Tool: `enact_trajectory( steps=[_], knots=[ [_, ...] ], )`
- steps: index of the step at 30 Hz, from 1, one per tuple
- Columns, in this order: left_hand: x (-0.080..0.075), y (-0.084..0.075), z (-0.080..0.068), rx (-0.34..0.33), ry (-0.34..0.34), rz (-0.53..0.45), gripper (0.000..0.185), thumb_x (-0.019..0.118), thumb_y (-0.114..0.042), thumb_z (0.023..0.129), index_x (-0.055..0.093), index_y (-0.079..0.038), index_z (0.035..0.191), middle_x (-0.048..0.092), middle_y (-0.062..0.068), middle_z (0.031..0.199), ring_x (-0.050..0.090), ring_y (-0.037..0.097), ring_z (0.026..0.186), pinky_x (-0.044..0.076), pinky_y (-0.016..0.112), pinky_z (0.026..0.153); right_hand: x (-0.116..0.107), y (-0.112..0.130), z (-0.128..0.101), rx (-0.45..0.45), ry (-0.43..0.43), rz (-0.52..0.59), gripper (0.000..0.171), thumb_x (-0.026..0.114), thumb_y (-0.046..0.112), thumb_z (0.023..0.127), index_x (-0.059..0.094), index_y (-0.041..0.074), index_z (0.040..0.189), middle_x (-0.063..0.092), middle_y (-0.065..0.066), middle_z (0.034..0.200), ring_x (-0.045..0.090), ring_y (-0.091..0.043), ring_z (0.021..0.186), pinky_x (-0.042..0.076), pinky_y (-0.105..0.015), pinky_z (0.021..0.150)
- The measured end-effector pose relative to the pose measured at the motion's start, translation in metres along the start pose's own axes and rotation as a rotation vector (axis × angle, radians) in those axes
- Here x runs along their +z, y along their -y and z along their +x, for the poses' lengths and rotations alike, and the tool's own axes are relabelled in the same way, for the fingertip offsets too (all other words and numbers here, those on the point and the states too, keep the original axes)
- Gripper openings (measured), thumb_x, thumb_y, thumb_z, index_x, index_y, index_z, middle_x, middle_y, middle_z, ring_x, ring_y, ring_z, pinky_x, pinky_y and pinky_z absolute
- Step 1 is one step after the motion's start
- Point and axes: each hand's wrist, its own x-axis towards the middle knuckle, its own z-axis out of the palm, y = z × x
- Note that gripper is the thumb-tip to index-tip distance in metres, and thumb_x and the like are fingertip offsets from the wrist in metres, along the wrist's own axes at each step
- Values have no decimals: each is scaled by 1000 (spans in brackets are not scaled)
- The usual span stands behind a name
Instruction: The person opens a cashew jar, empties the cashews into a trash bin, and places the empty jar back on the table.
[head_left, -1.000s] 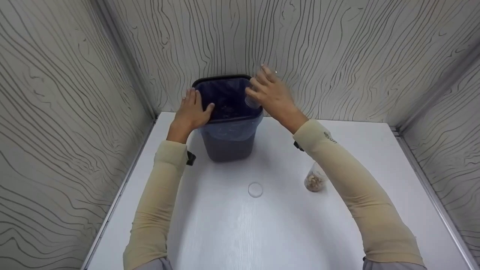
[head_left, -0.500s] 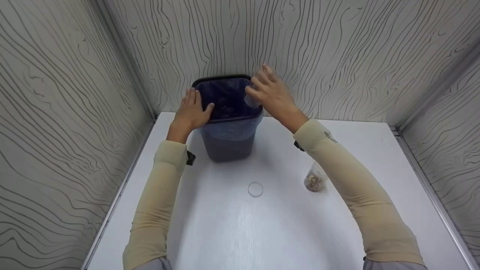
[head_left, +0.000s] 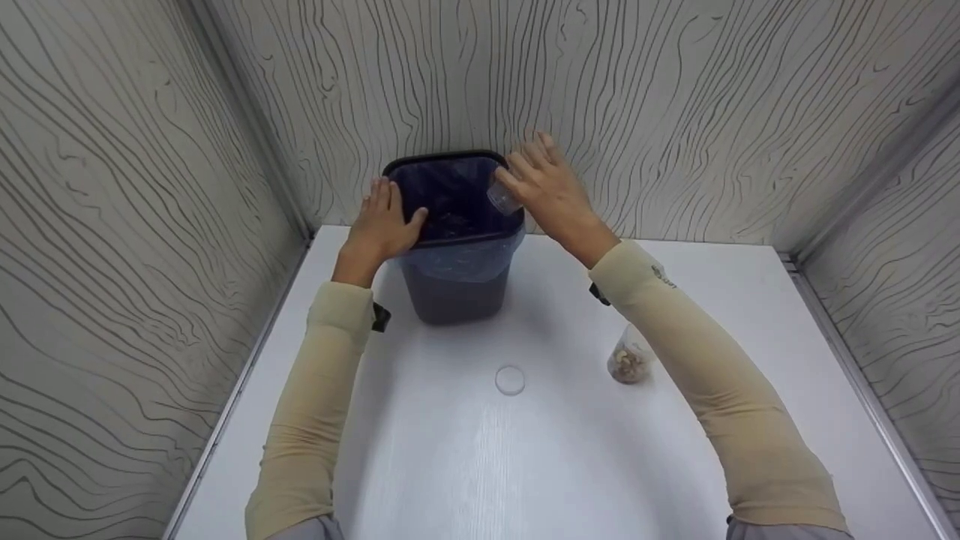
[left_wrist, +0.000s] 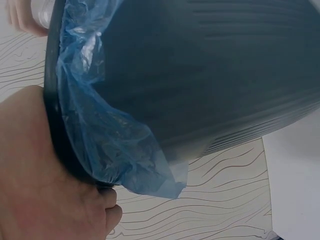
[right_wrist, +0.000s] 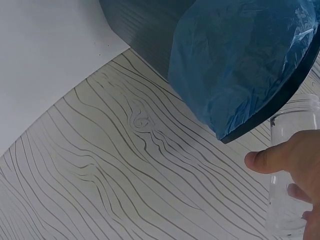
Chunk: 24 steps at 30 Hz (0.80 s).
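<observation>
- The right hand [head_left: 551,196] held a small clear plastic jar [head_left: 501,198], tipped mouth-down over the dark plastic waste bin lined with a blue bag [head_left: 456,255]; its fingers [right_wrist: 272,157] were curled round the jar's wall.
- The left hand [head_left: 382,225] gripped the bin's near-left rim, thumb hooked inside the rim and fingers spread down the outside.
- The bin stood on the white desk [head_left: 480,450] against the back wall, directly under the right fingers.
- The jar looked light, stiff and smooth, so it would probably slip in a loose grip; the mid-wall, where the fingers already sat, seemed the soundest place to take it.
- The bin looked light enough to shift when knocked, and the rim under the left fingers was the firm part; the bag was thin, soft and likely to tear.
- Nearer the body than either set of fingers, a round clear lid [head_left: 510,379] lay flat on the desk, and a second clear jar holding brownish bits [head_left: 628,361] stood beside the right forearm.
- Only the head view showed the lid, the second jar and both hands together.
- The right wrist view showed the jar's see-through wall and the bag [right_wrist: 240,65] folded over the rim; the jar seemed empty, though the glare made that uncertain.
- The left wrist view showed the bin's ribbed outer side [left_wrist: 210,75] and the palm [left_wrist: 40,185] pressed on the rim.
</observation>
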Motion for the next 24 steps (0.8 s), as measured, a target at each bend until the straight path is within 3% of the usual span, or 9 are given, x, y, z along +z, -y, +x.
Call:
enact_trajectory(
  steps=[3,13,24],
  knots=[
    [-1,0,-1,-2,2,-8,83,28,-51,115,1,6,169,-7,25,178,-8,40,167,1,51,137,-2,-1,-1,14,35,3,55,83,6,91,60,14,139,63,-13,136,56,-37,136,36,-56,127],
    [0,0,-1,-6,11,-13,83,28,-52,115,-1,5,169,-9,25,178,-9,39,167,-2,51,137,1,-1,-4,46,-5,77,51,77,-5,92,62,10,138,66,-14,133,60,-37,131,39,-59,125],
    [0,-1,-2,0,4,-20,83,28,-51,115,0,6,168,-9,25,178,-10,39,167,1,52,137,1,-2,-10,61,30,79,54,72,-8,95,60,11,145,64,-15,140,59,-39,134,42,-59,123]
  ],
)
